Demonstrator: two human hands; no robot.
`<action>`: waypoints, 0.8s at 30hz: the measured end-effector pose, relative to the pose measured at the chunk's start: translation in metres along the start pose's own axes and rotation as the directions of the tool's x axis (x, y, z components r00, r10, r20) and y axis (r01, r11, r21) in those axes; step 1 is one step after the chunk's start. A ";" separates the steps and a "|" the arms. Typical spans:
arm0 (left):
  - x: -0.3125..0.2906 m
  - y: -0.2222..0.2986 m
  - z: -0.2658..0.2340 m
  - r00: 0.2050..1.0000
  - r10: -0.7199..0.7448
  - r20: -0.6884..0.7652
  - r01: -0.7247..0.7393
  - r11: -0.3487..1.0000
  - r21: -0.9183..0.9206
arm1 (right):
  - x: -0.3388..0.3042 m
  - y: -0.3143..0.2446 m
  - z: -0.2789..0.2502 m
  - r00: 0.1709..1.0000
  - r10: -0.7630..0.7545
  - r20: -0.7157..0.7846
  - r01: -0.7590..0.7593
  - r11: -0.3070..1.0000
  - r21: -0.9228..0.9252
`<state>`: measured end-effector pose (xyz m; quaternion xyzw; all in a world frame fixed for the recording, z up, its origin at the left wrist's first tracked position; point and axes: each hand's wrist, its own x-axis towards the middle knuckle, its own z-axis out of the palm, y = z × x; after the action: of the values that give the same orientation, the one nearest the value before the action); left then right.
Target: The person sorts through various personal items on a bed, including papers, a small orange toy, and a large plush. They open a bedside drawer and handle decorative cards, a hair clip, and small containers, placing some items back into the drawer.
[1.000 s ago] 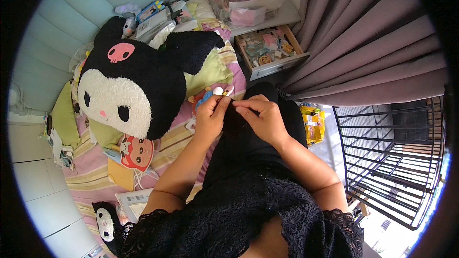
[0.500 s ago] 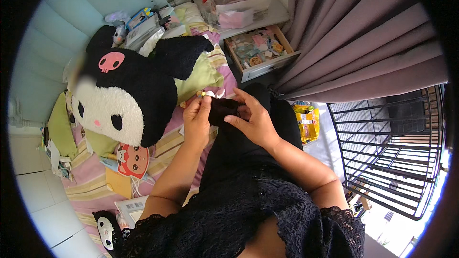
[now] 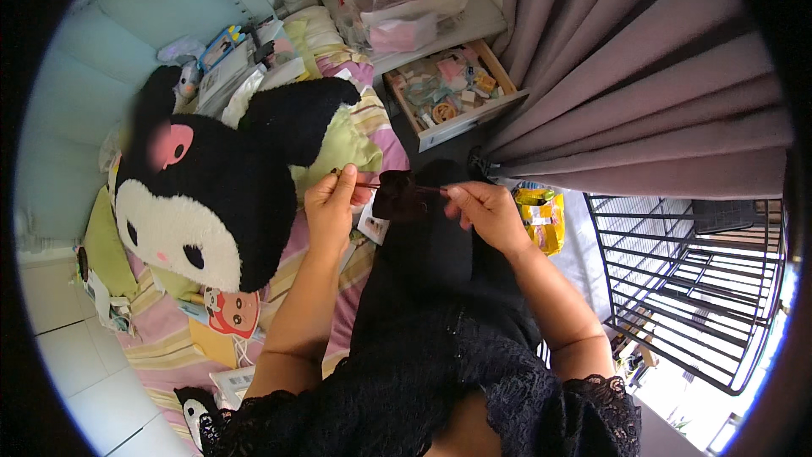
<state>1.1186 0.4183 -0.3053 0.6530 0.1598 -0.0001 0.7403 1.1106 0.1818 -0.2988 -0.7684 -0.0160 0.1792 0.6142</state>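
Note:
A small dark brown drawstring pouch (image 3: pixel 396 195) hangs between my two hands, over my black-clothed lap. My left hand (image 3: pixel 331 203) is closed, thumb against the fingers, on the cord at the pouch's left side. Something tiny and yellowish shows at that thumb tip, too small to name. On the other side, my right hand (image 3: pixel 485 210) pinches the opposite drawstring. Both cords look stretched out sideways, and the pouch mouth appears gathered. What is inside the pouch, if anything, is hidden.
A big black-and-white plush toy (image 3: pixel 194 203) lies on the striped bed at left. Ahead stands an open drawer (image 3: pixel 461 127) of small items, below a clear plastic bag (image 3: pixel 406 0). At right are a grey curtain (image 3: pixel 617 76), a yellow bag (image 3: pixel 541 218) and a black metal cage (image 3: pixel 677 279).
My right hand has moved right, off the pouch body and onto its cord. My left hand has shifted slightly left. The cords now stretch out on both sides of the pouch.

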 end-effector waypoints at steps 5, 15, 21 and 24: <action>0.036 -0.024 0.045 0.981 -0.108 0.161 0.115 0.993 -0.033 | 0.063 0.006 0.000 0.991 -0.136 0.005 0.136 0.990 -0.040; 0.216 -0.117 0.150 0.932 -0.268 0.245 0.349 0.847 -0.402 | 0.290 0.107 -0.081 0.865 0.420 -0.276 -0.212 0.802 0.558; 0.291 -0.164 0.183 0.790 -0.612 -0.030 0.572 0.754 -0.323 | 0.370 0.194 -0.086 0.856 0.038 -0.515 -0.144 0.975 -0.168; 0.279 -0.165 0.171 0.857 -0.501 -0.122 0.429 0.823 -0.372 | 0.402 0.227 -0.048 0.986 -0.162 -0.046 0.100 0.782 -0.615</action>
<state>1.3896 0.2865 -0.5141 0.4557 0.3915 -0.0841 0.7950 1.4567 0.1795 -0.6085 -0.9300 -0.0966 0.0844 0.3444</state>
